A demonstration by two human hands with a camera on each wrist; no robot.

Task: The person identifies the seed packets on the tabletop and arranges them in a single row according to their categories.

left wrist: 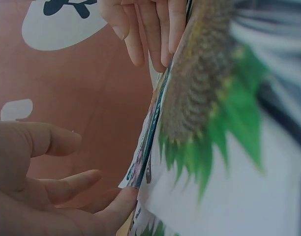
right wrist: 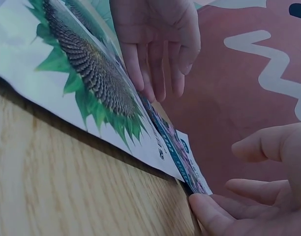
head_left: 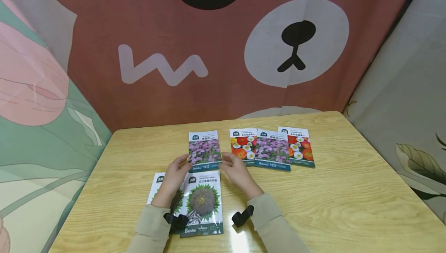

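Observation:
A seed packet with purple flowers point(head_left: 204, 150) lies flat on the table between my two hands. The left hand point(head_left: 175, 176) is at its left edge, fingers relaxed and thumb apart from them; in the left wrist view a fingertip point(left wrist: 127, 196) touches the packet's side. On the opposite edge rests the right hand point(head_left: 238, 171), also loosely spread, a fingertip point(right wrist: 202, 201) meeting the packet's corner in the right wrist view. Just below lies a sunflower seed packet point(head_left: 203, 202). It overlaps a second sunflower packet point(head_left: 153, 191), partly hidden under the left forearm.
To the right lie a poppy packet point(head_left: 241, 144), another purple flower packet point(head_left: 273, 149) overlapping it, and a second poppy packet point(head_left: 304, 146). They rest on a wooden table point(head_left: 334, 206). A bear-print curtain point(head_left: 223, 102) hangs behind the table's back edge.

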